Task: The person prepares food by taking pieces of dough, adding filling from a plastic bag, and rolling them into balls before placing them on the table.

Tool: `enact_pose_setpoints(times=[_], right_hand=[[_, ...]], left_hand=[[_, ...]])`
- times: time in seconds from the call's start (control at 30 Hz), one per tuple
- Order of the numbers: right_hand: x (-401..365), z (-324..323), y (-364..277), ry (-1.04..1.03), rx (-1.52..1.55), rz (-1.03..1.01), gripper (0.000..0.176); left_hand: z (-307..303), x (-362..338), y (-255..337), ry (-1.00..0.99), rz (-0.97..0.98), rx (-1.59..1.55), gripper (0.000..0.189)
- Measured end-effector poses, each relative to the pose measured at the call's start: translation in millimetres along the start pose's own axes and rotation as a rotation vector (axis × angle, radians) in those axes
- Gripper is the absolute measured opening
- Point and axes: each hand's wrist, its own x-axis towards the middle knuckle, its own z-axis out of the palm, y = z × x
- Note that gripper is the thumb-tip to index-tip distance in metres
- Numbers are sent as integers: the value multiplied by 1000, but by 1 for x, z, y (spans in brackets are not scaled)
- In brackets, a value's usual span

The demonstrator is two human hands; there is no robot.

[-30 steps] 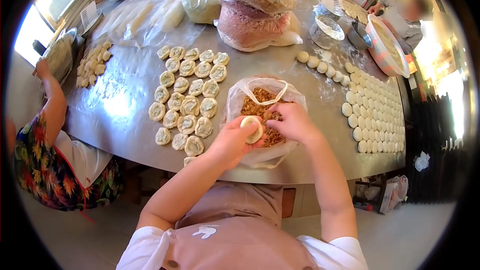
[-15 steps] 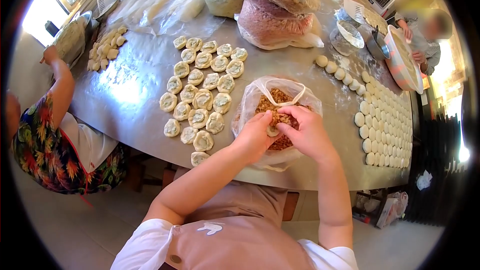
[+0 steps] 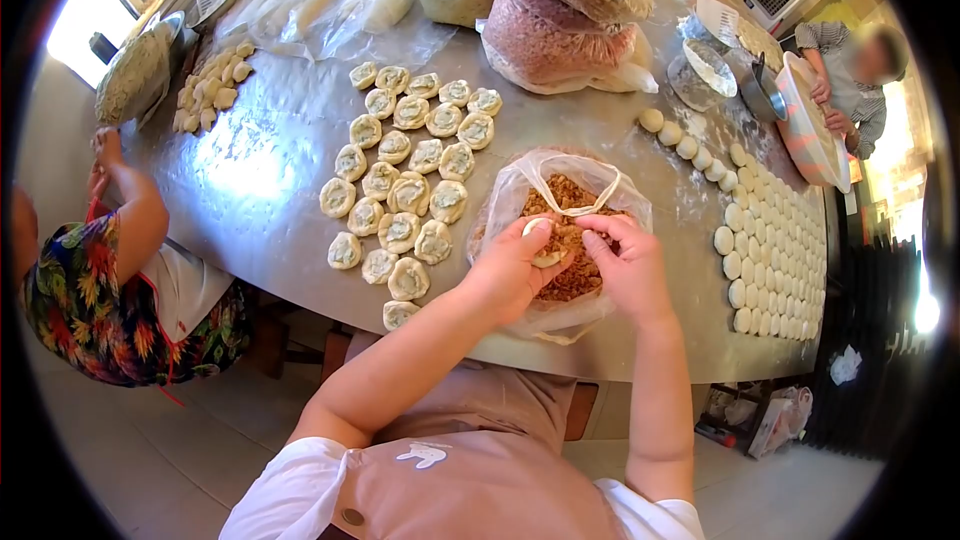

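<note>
Dough disc cupped in L hand, over open bag of brown filling nr worktop front edge. R hand fingertips bunched, pinching filling at disc's rim. Prob. best: stay low over bag, press filling to centre, rim clean. Filled pieces just left.

On my feed the dough piece is pale cream against brown filling in a clear bag. I see the table as shiny grey. The filled rounds are cream with greenish centres, and the discs are white. The apron is dusty pink. A neighbour's dress is dark with red-orange flowers.
</note>
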Motion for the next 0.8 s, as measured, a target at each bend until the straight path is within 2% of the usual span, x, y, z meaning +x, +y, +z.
enact_pose_setpoints(times=[0.1,0.2,0.3,0.4,0.5,0.6,0.7,0.8], right_hand=[[-1,5,1,89,-235,-146,22],[-6,3,-25,3,-173,-144,23],[-9,9,-25,-36,-233,-145,25],[-10,16,-18,22,-291,-272,23],[-10,21,-15,49,-285,-309,24],[-15,27,-22,128,94,-79,26],[-19,22,-23,185,-58,-162,27],[-21,18,-34,98,-303,-312,23]], left_hand=[[-7,3,0,-61,-18,-48,27],[-9,4,-1,-85,-19,-29,27],[-4,1,-3,-41,-12,12,27],[-5,2,-9,-73,-10,35,26],[-9,3,-9,-95,-14,32,26],[-12,5,-8,-51,1,29,24],[-14,5,-5,-44,9,16,22],[-12,3,-6,-42,-6,-2,21]])
